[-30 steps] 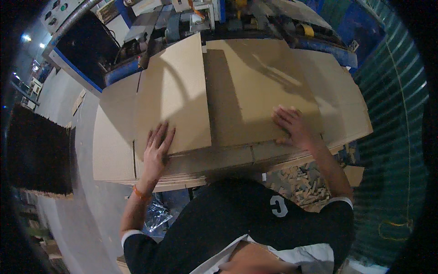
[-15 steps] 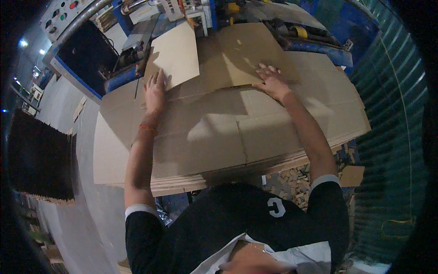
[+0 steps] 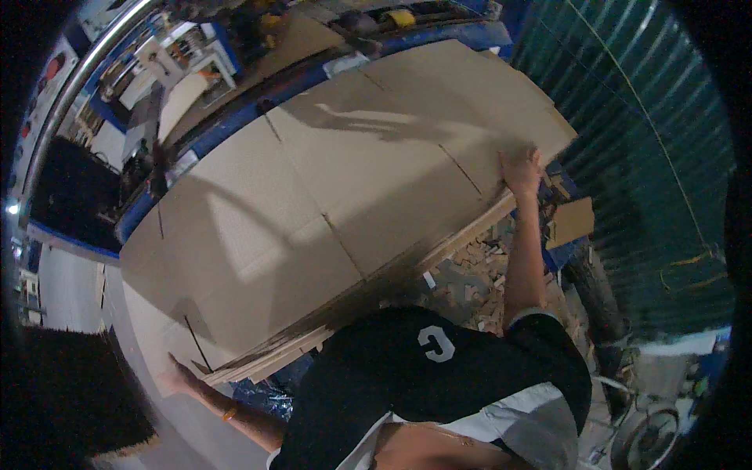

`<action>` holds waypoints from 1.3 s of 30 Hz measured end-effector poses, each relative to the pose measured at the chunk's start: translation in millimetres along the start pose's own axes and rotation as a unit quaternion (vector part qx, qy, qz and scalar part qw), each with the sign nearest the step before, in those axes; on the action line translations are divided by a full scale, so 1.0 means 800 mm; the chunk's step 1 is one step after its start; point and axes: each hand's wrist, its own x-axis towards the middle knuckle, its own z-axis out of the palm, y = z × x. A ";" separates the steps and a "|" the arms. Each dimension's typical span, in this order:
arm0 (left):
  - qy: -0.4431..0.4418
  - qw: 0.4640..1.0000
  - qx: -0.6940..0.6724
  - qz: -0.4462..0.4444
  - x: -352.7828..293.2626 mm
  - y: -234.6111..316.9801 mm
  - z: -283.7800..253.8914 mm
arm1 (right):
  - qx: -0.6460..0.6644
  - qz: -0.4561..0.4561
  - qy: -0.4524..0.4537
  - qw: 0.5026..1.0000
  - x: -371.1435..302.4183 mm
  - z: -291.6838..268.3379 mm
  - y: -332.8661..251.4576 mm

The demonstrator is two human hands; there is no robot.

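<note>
A large brown cardboard sheet (image 3: 313,204) with slots and crease lines lies on top of a stack of similar sheets in front of me. My left hand (image 3: 178,378) is at its near left corner, thumb raised over the edge and the other fingers partly hidden and blurred. At the near right edge, my right hand (image 3: 523,171) is closed around the board, its thumb lying on top. Both arms are spread wide apart. Shadows of my arms fall across the sheet.
Blue machine framing (image 3: 235,129) runs along the stack's far side, with a metal rail (image 3: 74,86) at left. Cardboard scraps (image 3: 470,274) are heaped below the near edge. A green corrugated wall (image 3: 634,157) stands at right, a dark stack (image 3: 70,384) at lower left.
The view has turned. My hands have left the two smaller sheets by the machine and moved outward to the big sheet's near edge. The smaller sheets no longer lie on the stack.
</note>
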 end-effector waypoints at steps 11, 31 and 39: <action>0.141 0.962 -0.232 -0.026 -0.057 0.153 -0.069 | 0.410 0.033 0.156 0.898 0.031 0.010 -0.012; -0.250 0.897 -0.306 0.195 -0.160 0.174 -0.080 | 0.287 -0.605 0.012 0.743 -0.200 -0.119 -0.063; -0.329 0.778 0.038 0.534 -0.185 0.249 -0.056 | 0.221 -0.667 -0.078 0.707 -0.182 -0.105 -0.094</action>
